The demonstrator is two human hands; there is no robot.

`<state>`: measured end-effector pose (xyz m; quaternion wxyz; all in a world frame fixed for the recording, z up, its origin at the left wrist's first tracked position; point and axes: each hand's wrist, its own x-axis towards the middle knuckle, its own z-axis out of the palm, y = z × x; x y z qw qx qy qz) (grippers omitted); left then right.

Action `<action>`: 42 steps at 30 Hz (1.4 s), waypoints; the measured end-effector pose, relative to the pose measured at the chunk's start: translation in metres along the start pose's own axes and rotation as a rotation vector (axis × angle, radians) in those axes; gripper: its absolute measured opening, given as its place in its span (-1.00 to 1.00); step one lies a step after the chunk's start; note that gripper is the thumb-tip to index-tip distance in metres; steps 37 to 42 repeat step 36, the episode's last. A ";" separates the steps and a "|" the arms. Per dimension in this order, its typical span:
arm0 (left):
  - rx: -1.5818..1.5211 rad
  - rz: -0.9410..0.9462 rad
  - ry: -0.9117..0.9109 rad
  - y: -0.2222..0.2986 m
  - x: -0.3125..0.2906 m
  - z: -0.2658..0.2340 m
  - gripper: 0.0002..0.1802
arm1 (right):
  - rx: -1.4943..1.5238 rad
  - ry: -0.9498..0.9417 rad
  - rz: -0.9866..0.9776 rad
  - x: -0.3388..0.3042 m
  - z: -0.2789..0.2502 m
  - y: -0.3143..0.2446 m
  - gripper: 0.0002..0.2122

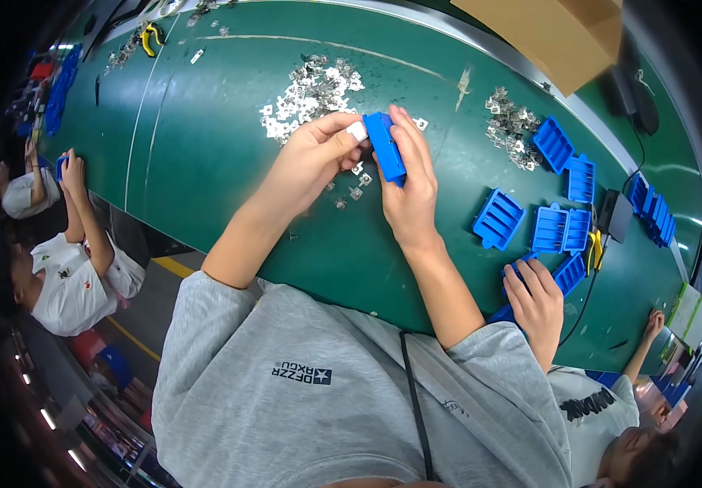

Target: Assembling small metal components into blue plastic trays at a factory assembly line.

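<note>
In front of my chest, my right hand (412, 183) wraps its fingers around a blue plastic battery case (385, 150), which is held tilted above the green table. Close against the case's left side is my left hand (318, 154), thumb and fingers pinched together. A white wrap covers the tip of its thumb. Whatever small piece lies between those fingertips is hidden. Just beyond my hands spreads a pile of small silvery metal contact plates (310, 98). A few loose metal plates (356, 193) lie beneath my hands.
More blue battery cases (499, 220) lie to the right, where a co-worker's hand (538, 305) rests on some. A second metal-piece pile (513, 126), yellow-handled pliers (594, 250) and a cardboard box (550, 37) are also right. Other yellow pliers (151, 39) lie far left.
</note>
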<state>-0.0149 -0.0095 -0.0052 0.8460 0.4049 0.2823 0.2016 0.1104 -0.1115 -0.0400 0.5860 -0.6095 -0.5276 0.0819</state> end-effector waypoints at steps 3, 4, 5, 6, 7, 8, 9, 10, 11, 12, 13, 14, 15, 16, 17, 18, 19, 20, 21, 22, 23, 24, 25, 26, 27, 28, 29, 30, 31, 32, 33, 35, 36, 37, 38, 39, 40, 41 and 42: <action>-0.107 0.024 -0.061 0.000 0.000 0.001 -0.75 | 0.028 0.009 0.024 0.005 0.000 -0.013 -0.57; -0.111 0.026 -0.059 -0.001 0.002 -0.001 -0.75 | -0.004 0.017 0.028 0.005 0.000 -0.014 -0.57; -0.153 0.001 -0.089 -0.003 0.003 -0.005 -0.76 | -0.035 0.026 0.031 0.004 0.001 -0.015 -0.57; -0.194 -0.024 -0.120 -0.004 0.004 -0.007 -0.77 | -0.035 0.023 0.030 0.004 0.001 -0.016 -0.57; -0.195 -0.023 -0.123 -0.005 0.004 -0.007 -0.77 | -0.036 0.021 0.025 0.003 0.001 -0.015 -0.58; -0.196 -0.012 -0.130 -0.005 0.004 -0.007 -0.79 | -0.037 0.019 0.020 0.003 0.001 -0.015 -0.58; -0.196 -0.001 -0.137 -0.005 0.005 -0.008 -0.81 | -0.039 0.021 0.018 0.003 0.002 -0.015 -0.58; -0.196 -0.004 -0.140 -0.005 0.005 -0.008 -0.81 | -0.033 0.023 0.036 0.002 0.003 -0.017 -0.57; -0.195 -0.019 -0.144 -0.004 0.005 -0.009 -0.82 | -0.026 0.026 0.053 0.001 0.004 -0.018 -0.55; -0.193 -0.034 -0.148 -0.003 0.005 -0.010 -0.82 | -0.028 0.030 0.055 0.001 0.004 -0.017 -0.55; -0.192 -0.036 -0.148 -0.003 0.006 -0.011 -0.82 | -0.028 0.014 0.063 0.001 0.003 -0.017 -0.54; -0.187 -0.062 -0.128 -0.005 0.008 -0.013 -0.82 | -0.027 -0.002 0.071 0.002 0.003 -0.016 -0.53; -0.181 -0.088 -0.107 -0.005 0.008 -0.014 -0.82 | -0.026 -0.018 0.078 0.002 0.003 -0.016 -0.51; -0.179 -0.090 -0.110 -0.003 0.008 -0.013 -0.82 | -0.027 -0.014 0.079 0.002 0.003 -0.015 -0.51; -0.171 -0.107 -0.123 0.001 0.007 -0.010 -0.82 | 0.010 -0.012 0.106 0.001 0.003 -0.014 -0.51; -0.164 -0.123 -0.136 0.005 0.006 -0.008 -0.83 | 0.047 -0.009 0.132 0.000 0.005 -0.014 -0.51; -0.162 -0.125 -0.138 0.006 0.005 -0.008 -0.83 | 0.046 -0.007 0.132 -0.002 0.007 -0.014 -0.51; -0.096 -0.117 -0.097 0.007 0.005 -0.008 -0.82 | 0.096 0.001 0.181 -0.004 0.010 -0.015 -0.58; -0.030 -0.108 -0.056 0.009 0.005 -0.008 -0.82 | 0.146 0.009 0.229 -0.005 0.013 -0.015 -0.64; 0.022 -0.123 -0.024 0.015 0.004 -0.005 -0.83 | 0.180 0.007 0.248 -0.004 0.014 -0.014 -0.56; 0.021 -0.125 -0.026 0.017 0.003 -0.008 -0.83 | 0.178 0.008 0.250 -0.004 0.013 -0.014 -0.56; 0.059 -0.160 -0.026 0.020 0.002 -0.015 -0.84 | 0.172 -0.018 0.259 -0.005 0.012 -0.015 -0.57; 0.100 -0.192 -0.022 0.023 0.002 -0.017 -0.84 | 0.171 -0.044 0.265 -0.004 0.011 -0.016 -0.58; 0.130 -0.108 -0.029 0.024 0.000 -0.014 -0.77 | 0.172 -0.044 0.263 -0.004 0.010 -0.016 -0.58; 0.131 -0.107 -0.029 0.025 0.000 -0.014 -0.77 | 0.188 -0.029 0.272 -0.004 0.008 -0.015 -0.59; 0.201 -0.087 -0.015 0.027 -0.001 -0.016 -0.75 | 0.204 -0.013 0.282 -0.004 0.008 -0.014 -0.61; 0.271 -0.066 -0.002 0.028 -0.001 -0.017 -0.74 | 0.203 -0.012 0.281 -0.004 0.007 -0.015 -0.61; 0.272 -0.066 -0.005 0.026 0.002 -0.019 -0.74 | 0.233 -0.022 0.323 -0.002 0.006 -0.016 -0.63; 0.339 0.025 0.027 0.022 0.004 -0.021 -0.70 | 0.264 -0.032 0.365 -0.002 0.006 -0.018 -0.64; 0.405 0.117 0.057 0.020 0.005 -0.022 -0.65 | 0.262 -0.030 0.365 -0.003 0.005 -0.019 -0.64; 0.404 0.117 0.054 0.017 0.005 -0.021 -0.65 | 0.282 -0.044 0.366 -0.004 0.005 -0.020 -0.64; 0.401 0.249 0.052 0.007 0.010 -0.004 -0.71 | 0.318 -0.040 0.361 -0.004 0.002 -0.017 -0.64; 0.396 0.251 0.040 0.006 0.015 -0.001 -0.71 | 0.312 -0.045 0.359 -0.004 0.003 -0.016 -0.62; 0.396 0.251 0.040 0.006 0.015 -0.001 -0.71 | 0.312 -0.045 0.359 -0.004 0.003 -0.016 -0.62; 0.396 0.251 0.040 0.006 0.015 -0.001 -0.71 | 0.312 -0.045 0.359 -0.004 0.003 -0.016 -0.62; 0.396 0.251 0.040 0.006 0.015 -0.001 -0.71 | 0.312 -0.045 0.359 -0.004 0.003 -0.016 -0.62; 0.396 0.251 0.040 0.006 0.015 -0.001 -0.71 | 0.312 -0.045 0.359 -0.004 0.003 -0.016 -0.62; 0.396 0.251 0.040 0.006 0.015 -0.001 -0.71 | 0.312 -0.045 0.359 -0.004 0.003 -0.016 -0.62; 0.396 0.251 0.040 0.006 0.015 -0.001 -0.71 | 0.312 -0.045 0.359 -0.004 0.003 -0.016 -0.62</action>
